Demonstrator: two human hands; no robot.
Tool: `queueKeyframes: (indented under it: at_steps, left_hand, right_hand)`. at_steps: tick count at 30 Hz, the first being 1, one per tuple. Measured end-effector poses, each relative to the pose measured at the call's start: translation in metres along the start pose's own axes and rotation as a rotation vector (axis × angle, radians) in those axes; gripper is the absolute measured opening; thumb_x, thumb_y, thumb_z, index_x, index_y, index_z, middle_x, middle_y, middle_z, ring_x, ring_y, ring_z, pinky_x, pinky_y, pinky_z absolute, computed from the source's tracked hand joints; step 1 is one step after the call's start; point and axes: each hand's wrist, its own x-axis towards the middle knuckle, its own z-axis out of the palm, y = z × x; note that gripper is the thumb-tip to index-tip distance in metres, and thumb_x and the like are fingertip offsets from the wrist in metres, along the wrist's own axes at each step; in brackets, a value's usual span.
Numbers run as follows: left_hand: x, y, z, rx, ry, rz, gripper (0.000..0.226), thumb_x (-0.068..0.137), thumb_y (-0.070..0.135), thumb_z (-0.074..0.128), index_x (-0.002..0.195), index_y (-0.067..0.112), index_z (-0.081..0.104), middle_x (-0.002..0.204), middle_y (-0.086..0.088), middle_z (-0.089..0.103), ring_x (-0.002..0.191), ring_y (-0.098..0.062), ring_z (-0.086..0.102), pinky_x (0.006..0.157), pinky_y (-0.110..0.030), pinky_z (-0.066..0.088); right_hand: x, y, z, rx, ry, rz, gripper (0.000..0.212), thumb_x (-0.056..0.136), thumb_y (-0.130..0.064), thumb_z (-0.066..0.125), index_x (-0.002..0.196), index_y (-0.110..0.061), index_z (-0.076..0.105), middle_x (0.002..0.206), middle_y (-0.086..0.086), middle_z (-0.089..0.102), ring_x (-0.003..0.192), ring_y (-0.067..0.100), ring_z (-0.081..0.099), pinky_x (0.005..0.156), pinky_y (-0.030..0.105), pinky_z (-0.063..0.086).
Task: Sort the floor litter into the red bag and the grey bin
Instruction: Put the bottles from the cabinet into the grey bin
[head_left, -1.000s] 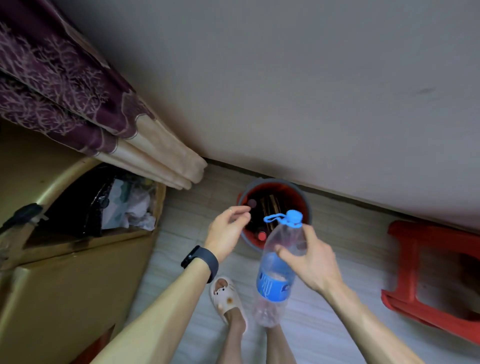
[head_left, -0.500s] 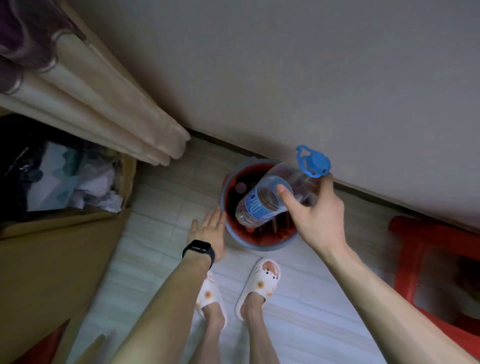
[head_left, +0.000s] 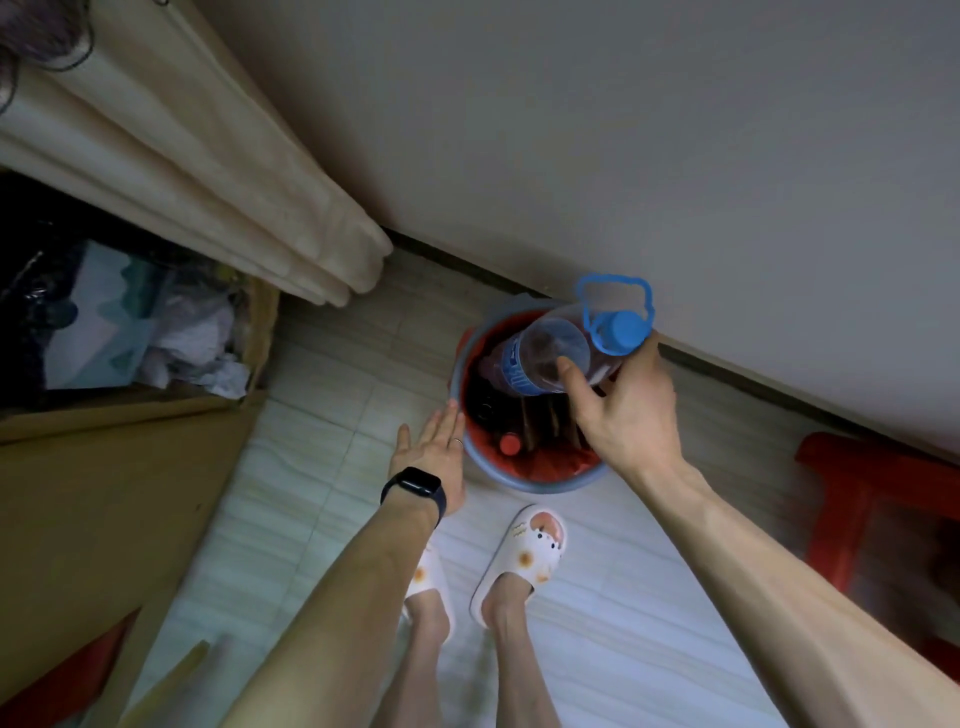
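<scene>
- The right hand (head_left: 623, 415) grips a clear plastic bottle (head_left: 540, 358) near its shoulder, with the thumb pressed on the clear upper part and the fingers curled round behind.
- The bottle is tilted. Its blue cap (head_left: 621, 332) and looped carry handle point up toward the wall, and its base and blue label dip inside the mouth of the grey bin (head_left: 535, 486).
- The bin stands on the tiled floor (head_left: 322, 467) close to the wall, and the red bag (head_left: 550, 462) lines it, showing red along the inner rim.
- Dark items already lie in the bag, among them one with a red cap (head_left: 509, 444); I cannot make out what the rest are.
- The left hand (head_left: 434, 457) is flat, fingers straight and together, holding nothing. Its fingertips are just beside the bin's left rim, though I cannot tell whether they touch it.
- A black wristband (head_left: 413, 488) sits on the left wrist.
- The person's feet in white patterned slippers (head_left: 524, 551) stand just in front of the bin.
- To the left, a cardboard box (head_left: 130, 431) holds crumpled paper and plastic, under a beige curtain (head_left: 208, 171).
- A red stool (head_left: 872, 493) stands to the right, well apart from the bin.
</scene>
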Motion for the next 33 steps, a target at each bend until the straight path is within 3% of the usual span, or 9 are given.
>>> queueKeyframes:
  at_steps: [6,11,15,17,22,27,31,33]
  left_hand:
    - [-0.002,0.002,-0.005,0.024,-0.021,-0.015,0.088,0.089,0.014,0.045,0.154,0.016,-0.014,0.16,0.003,-0.025,0.15,-0.017,-0.009,0.12,-0.053,0.003]
    - [-0.005,0.011,-0.014,0.043,-0.06,-0.042,0.082,0.09,0.014,0.039,0.154,0.012,-0.012,0.16,-0.001,-0.024,0.15,-0.017,-0.011,0.12,-0.053,0.003]
    - [-0.003,0.013,-0.019,0.084,-0.092,-0.044,0.081,0.092,0.018,0.04,0.154,0.011,-0.011,0.161,-0.002,-0.023,0.15,-0.017,-0.01,0.119,-0.055,0.003]
    - [-0.002,0.011,-0.02,0.084,-0.098,-0.034,0.082,0.091,0.018,0.041,0.154,0.011,-0.011,0.161,-0.002,-0.023,0.15,-0.017,-0.01,0.119,-0.055,0.003]
    - [-0.004,0.004,-0.014,0.08,-0.074,-0.018,0.084,0.09,0.016,0.041,0.154,0.014,-0.012,0.16,0.001,-0.024,0.15,-0.018,-0.009,0.119,-0.055,0.004]
    - [-0.005,0.006,-0.013,0.071,-0.073,-0.023,0.083,0.09,0.014,0.039,0.154,0.014,-0.013,0.16,0.001,-0.025,0.15,-0.018,-0.01,0.119,-0.055,0.004]
    - [-0.004,0.004,-0.023,0.126,-0.078,-0.024,0.083,0.088,0.014,0.042,0.155,0.014,-0.005,0.162,0.0,-0.017,0.15,-0.02,-0.006,0.118,-0.057,0.006]
    - [-0.005,0.008,-0.028,0.155,0.0,-0.016,0.073,0.087,0.017,0.047,0.154,0.012,0.018,0.163,-0.005,0.004,0.149,-0.024,0.007,0.117,-0.054,0.015]
  right_hand:
    - [-0.005,0.014,-0.033,-0.062,0.086,0.031,0.063,0.086,-0.041,0.071,0.124,0.001,0.043,0.112,0.018,0.059,0.098,0.039,0.06,0.072,0.033,0.044]
    - [-0.02,0.0,-0.043,-0.031,0.122,0.019,0.058,0.083,-0.04,0.074,0.121,-0.007,0.045,0.112,0.008,0.059,0.1,0.028,0.059,0.077,0.028,0.041]
    - [-0.03,-0.006,-0.026,0.129,0.146,0.167,0.048,0.083,-0.042,0.073,0.109,-0.018,0.041,0.109,0.004,0.058,0.102,0.023,0.058,0.082,0.029,0.043]
    - [-0.029,0.0,-0.011,0.137,0.12,0.211,0.049,0.084,-0.042,0.071,0.114,-0.013,0.044,0.113,0.008,0.06,0.106,0.028,0.059,0.083,0.03,0.043]
    - [-0.017,0.003,0.003,-0.05,0.011,-0.006,0.056,0.089,-0.034,0.068,0.129,-0.003,0.044,0.122,0.015,0.056,0.11,0.034,0.056,0.082,0.03,0.04]
    - [-0.033,0.008,0.002,-0.132,-0.143,-0.161,0.063,0.09,-0.03,0.066,0.142,-0.013,0.037,0.14,0.003,0.049,0.123,0.022,0.049,0.085,0.021,0.035]
    - [-0.032,0.021,-0.011,-0.19,-0.122,-0.103,0.049,0.091,-0.03,0.063,0.133,-0.012,0.045,0.126,0.007,0.053,0.112,0.031,0.056,0.082,0.032,0.043]
    - [-0.029,0.025,-0.022,-0.209,-0.057,-0.031,0.048,0.09,-0.034,0.065,0.125,-0.007,0.046,0.112,0.009,0.053,0.101,0.034,0.058,0.076,0.034,0.043]
